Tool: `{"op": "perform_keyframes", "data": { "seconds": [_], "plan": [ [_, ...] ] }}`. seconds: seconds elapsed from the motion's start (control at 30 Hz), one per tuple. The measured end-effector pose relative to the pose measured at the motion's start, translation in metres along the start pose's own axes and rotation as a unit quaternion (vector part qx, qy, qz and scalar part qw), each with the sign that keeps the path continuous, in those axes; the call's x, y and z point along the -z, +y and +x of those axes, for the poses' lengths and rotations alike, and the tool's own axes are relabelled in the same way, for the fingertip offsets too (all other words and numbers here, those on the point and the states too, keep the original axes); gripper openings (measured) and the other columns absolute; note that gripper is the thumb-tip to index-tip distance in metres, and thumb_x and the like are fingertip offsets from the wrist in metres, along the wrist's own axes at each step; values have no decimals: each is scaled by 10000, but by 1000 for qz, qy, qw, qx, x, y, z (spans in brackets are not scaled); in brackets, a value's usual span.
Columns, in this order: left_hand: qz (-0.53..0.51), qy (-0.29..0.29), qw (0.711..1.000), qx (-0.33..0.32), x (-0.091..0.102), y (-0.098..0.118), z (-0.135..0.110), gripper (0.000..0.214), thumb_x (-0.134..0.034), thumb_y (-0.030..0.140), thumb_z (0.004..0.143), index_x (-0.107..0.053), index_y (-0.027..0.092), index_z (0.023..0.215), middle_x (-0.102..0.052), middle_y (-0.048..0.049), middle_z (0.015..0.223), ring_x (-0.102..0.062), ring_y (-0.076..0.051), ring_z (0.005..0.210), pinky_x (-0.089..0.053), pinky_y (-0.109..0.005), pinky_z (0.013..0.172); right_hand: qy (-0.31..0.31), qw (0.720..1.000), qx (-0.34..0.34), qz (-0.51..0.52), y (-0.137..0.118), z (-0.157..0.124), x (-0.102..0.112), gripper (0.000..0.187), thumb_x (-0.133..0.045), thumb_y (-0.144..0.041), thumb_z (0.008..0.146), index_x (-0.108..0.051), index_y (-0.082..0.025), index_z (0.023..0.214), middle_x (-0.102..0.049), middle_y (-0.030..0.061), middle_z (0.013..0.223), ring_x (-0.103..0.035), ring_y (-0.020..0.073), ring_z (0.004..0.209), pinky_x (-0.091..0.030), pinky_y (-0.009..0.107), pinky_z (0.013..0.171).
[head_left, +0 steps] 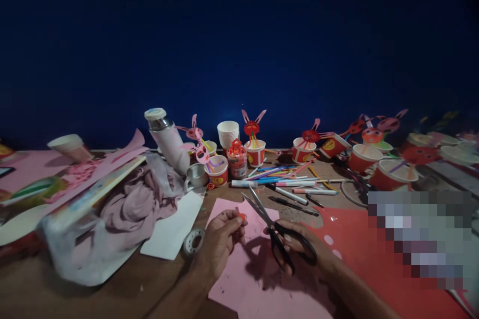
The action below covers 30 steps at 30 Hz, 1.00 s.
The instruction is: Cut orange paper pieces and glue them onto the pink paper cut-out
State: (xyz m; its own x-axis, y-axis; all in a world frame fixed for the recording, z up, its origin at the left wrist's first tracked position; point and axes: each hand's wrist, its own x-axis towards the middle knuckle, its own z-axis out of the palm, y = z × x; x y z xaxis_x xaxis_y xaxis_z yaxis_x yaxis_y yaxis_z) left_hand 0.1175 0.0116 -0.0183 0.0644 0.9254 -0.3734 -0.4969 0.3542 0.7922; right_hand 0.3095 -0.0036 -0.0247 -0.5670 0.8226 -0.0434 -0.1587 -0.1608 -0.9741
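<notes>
Scanning left to right through the head camera, I locate a mauve cloth (129, 207) in clear plastic, then the white tape roll (193, 242) just beside the left hand (222, 237), whose thumb and fingers are closed in a pinch on a small red piece (242, 218) above the pink sheet (232, 284). Right of that piece, over the same sheet, I identify the black-handled scissors (272, 224), blades slightly parted and directed forward and left, with the right hand (295, 245) curled around the handles. Farther right, I register the red sheet (359, 254), with pale discs (328, 240) near its left side.
</notes>
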Motion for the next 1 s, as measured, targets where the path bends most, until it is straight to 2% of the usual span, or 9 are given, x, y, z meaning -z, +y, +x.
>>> {"op": "perform_keyframes", "data": {
  "seconds": [0.2,0.3,0.43,0.63,0.73,0.83,1.0],
  "plan": [
    [-25,-11,1000,10,-1,0,-2,235,-704,149,554,-508,142,684,-607,-5,620,-502,-76,501,-396,-189,463,0,1000,-19,-22,-1,0,-3,370,-558,-517,757,-508,-151,786,-519,-27,566,-471,73,430,-334,197,441],
    [-37,-14,999,26,0,0,-2,185,-663,112,602,-504,140,690,-601,-7,629,-501,-73,500,-398,-188,459,-4,999,-41,-36,-1,1,-5,411,-548,-568,736,-484,-164,781,-500,-31,577,-456,75,417,-343,200,423],
    [-49,-17,997,53,3,-3,0,134,-616,67,662,-514,135,715,-567,13,614,-515,-67,512,-410,-181,467,1,997,-39,-73,-2,3,-5,455,-581,-599,687,-512,-153,742,-471,-25,620,-439,73,485,-330,188,435],
    [-54,-25,996,62,6,-6,1,135,-630,71,652,-530,132,718,-544,30,607,-491,-56,489,-406,-184,454,10,996,-44,-77,-1,3,-7,522,-587,-652,630,-522,-160,792,-473,-35,592,-425,74,465,-344,193,427],
    [-43,-25,997,57,6,-5,1,190,-673,111,594,-525,142,710,-537,44,583,-456,-46,459,-380,-177,434,53,995,-30,-74,1,3,-7,469,-572,-611,681,-512,-170,829,-488,-31,603,-440,77,458,-358,200,429],
    [-38,-25,998,48,5,-5,2,243,-708,148,538,-524,149,697,-517,61,551,-418,-37,429,-352,-172,411,126,990,11,-68,1,3,-3,423,-606,-555,687,-536,-175,860,-477,-34,599,-434,82,460,-366,212,437],
    [-36,-15,999,39,3,-3,2,281,-724,165,498,-542,144,710,-502,66,525,-405,-36,422,-338,-172,405,253,958,108,-81,-7,3,13,421,-621,-494,705,-575,-178,979,-523,-2,657,-452,110,517,-386,243,479]
  ]
}}
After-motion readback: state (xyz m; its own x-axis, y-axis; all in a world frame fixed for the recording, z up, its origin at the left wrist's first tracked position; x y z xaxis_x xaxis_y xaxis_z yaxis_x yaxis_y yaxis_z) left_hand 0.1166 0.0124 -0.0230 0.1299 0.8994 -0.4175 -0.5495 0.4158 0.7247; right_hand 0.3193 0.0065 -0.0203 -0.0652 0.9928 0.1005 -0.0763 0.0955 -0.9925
